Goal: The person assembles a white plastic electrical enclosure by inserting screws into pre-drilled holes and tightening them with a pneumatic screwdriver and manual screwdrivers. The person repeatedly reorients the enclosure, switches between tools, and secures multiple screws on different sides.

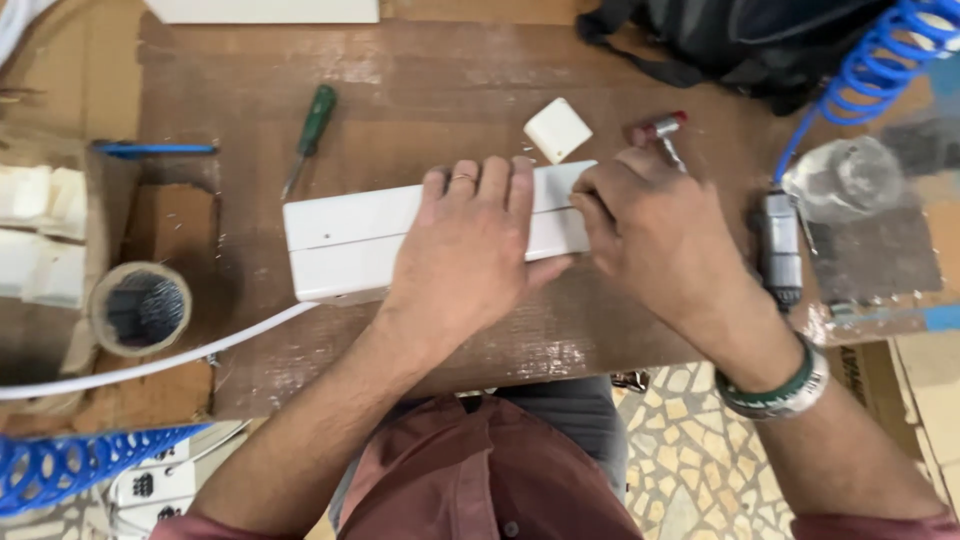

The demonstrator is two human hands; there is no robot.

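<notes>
Hands are meeting at centre frame: the left hand (470,245) is pressing flat, fingers together, on the long white casing (345,240) to steady it, while the right hand (645,225) is pinching a red-handled tool (660,135) at its right end (tip hidden).

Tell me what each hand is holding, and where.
The left hand presses flat on the white box, mid-top. The right hand grips a red-handled tool at the box's right end.
</notes>
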